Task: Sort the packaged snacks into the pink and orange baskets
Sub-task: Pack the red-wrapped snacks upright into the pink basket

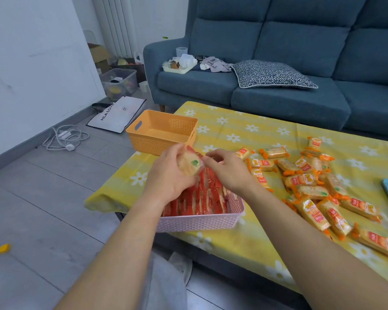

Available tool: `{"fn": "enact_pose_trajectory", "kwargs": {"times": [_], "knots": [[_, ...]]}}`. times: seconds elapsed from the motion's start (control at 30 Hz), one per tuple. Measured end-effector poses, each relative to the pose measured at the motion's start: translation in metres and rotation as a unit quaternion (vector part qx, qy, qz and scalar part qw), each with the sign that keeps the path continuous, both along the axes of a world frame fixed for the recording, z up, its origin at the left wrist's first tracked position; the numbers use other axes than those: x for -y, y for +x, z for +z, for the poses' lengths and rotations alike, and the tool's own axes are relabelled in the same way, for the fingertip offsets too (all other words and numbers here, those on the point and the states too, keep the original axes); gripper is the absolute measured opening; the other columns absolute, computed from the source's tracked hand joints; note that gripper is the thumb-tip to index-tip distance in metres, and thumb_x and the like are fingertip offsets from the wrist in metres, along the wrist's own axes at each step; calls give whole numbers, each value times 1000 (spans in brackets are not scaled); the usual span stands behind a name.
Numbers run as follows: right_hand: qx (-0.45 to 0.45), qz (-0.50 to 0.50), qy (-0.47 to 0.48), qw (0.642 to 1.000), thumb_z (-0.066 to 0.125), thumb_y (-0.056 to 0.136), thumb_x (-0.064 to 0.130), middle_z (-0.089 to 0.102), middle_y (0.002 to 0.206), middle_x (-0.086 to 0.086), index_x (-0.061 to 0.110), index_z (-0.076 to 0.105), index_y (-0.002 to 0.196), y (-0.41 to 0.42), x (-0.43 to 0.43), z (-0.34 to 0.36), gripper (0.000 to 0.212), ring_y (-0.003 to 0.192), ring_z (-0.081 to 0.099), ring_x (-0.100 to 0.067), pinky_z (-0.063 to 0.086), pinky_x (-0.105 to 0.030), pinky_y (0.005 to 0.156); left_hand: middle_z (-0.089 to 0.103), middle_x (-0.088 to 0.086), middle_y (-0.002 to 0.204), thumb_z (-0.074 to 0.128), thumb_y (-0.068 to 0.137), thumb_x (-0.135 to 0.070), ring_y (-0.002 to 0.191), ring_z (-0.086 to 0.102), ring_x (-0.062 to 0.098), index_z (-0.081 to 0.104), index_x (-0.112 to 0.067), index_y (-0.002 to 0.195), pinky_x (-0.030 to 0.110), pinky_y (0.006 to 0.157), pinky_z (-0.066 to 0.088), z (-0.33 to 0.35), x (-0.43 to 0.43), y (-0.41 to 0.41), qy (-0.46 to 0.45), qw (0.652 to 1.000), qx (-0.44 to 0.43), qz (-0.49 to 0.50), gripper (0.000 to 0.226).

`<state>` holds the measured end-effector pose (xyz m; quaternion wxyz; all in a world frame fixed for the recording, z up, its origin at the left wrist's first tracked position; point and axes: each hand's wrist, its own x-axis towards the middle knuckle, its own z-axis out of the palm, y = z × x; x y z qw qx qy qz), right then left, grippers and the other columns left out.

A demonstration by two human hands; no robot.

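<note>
A low table under a yellow daisy-print cloth (267, 128) fills the middle of the frame, with a blue sofa (300, 41) across the upper right. At centre my left hand (166, 177) is curled round one snack packet (189, 164), holding it tilted above the pink basket (199, 222). The packet is clear-wrapped with red ends, a pale cracker inside and a small green mark. My right hand (227, 170) is palm down just right of it, fingertips bent at the packet's right end; I cannot tell whether they pinch it. I count two baskets. The pink one, just below my hands, is packed with rows of red packets (202, 198) too tight to count. The orange basket (161, 130) sits beyond it toward the upper left, its bare floor showing. To the right, roughly twenty orange-ended packets (311, 186) lie loose and overlapping on the cloth.
</note>
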<state>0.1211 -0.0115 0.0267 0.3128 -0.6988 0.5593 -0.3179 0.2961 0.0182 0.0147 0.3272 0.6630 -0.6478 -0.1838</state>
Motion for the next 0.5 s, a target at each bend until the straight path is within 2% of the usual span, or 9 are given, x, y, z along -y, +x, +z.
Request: {"fn": "enact_pose_trajectory", "kwargs": {"times": [0.07, 0.13, 0.2, 0.23, 0.27, 0.33, 0.4, 0.43, 0.5], "knots": [[38, 42, 60, 997, 66, 91, 35, 68, 81, 6, 15, 70, 103, 6, -3, 13, 23, 68, 61, -6, 45, -26, 63, 53, -17, 134, 90, 60, -51, 118, 55, 8, 37, -39, 145, 37, 97, 49, 4, -7, -4, -13, 997, -68, -37, 101], [16, 35, 60, 997, 70, 85, 25, 66, 70, 3, 15, 69, 89, 1, -3, 24, 11, 57, 58, -9, 45, -27, 54, 52, -22, 133, 90, 65, -49, 118, 54, 2, 34, -39, 149, 21, 95, 47, 8, -12, -12, -3, 990, -126, -71, 101], [-30, -16, 39, 999, 69, 78, 26, 68, 68, -5, 15, 66, 83, -14, -3, 38, 13, 61, 64, -20, 47, -33, 53, 53, -22, 133, 77, 83, -47, 117, 52, -2, 39, -34, 149, 5, 87, 39, 10, -13, -19, 5, 988, -139, -73, 77], [-70, -39, 35, 996, 67, 75, 30, 69, 67, -7, 13, 65, 82, -23, -3, 45, 18, 60, 65, -23, 46, -33, 52, 57, -18, 131, 66, 93, -44, 117, 54, 1, 47, -30, 145, 7, 87, 39, 8, -10, -21, -4, 990, -122, -67, 56], [-117, -50, 38, 991, 66, 74, 32, 68, 64, -7, 11, 63, 81, -32, -6, 51, 22, 59, 65, -23, 45, -32, 51, 62, -13, 127, 55, 101, -37, 115, 58, 7, 57, -27, 136, 16, 89, 44, 7, -7, -23, -12, 994, -92, -61, 37], [-213, -51, 61, 974, 66, 74, 36, 68, 64, -5, 10, 62, 78, -44, -13, 57, 26, 62, 67, -23, 49, -33, 53, 71, -7, 107, 49, 102, -25, 97, 65, 14, 69, -27, 114, 33, 86, 51, 2, -2, -29, 6, 997, -13, -70, 24], [-298, -48, 72, 951, 69, 72, 37, 67, 73, -4, 12, 61, 78, -44, -20, 52, 27, 71, 67, -25, 52, -35, 58, 70, -11, 89, 59, 94, -25, 79, 64, 13, 69, -31, 99, 34, 76, 54, -2, 2, -38, 69, 991, 44, -104, 13], [-333, -45, 74, 939, 70, 71, 36, 66, 78, -4, 12, 59, 79, -41, -22, 46, 27, 75, 67, -26, 52, -33, 60, 67, -12, 84, 65, 89, -27, 77, 63, 13, 67, -31, 95, 34, 74, 54, -3, 2, -42, 99, 985, 69, -126, 7], [-371, -29, 76, 925, 68, 76, 32, 63, 88, -4, 12, 55, 82, -33, -26, 29, 25, 87, 66, -30, 49, -32, 64, 65, -12, 79, 74, 83, -34, 79, 64, 14, 66, -29, 91, 35, 74, 55, -6, 3, -49, 153, 969, 111, -161, 12]]}}
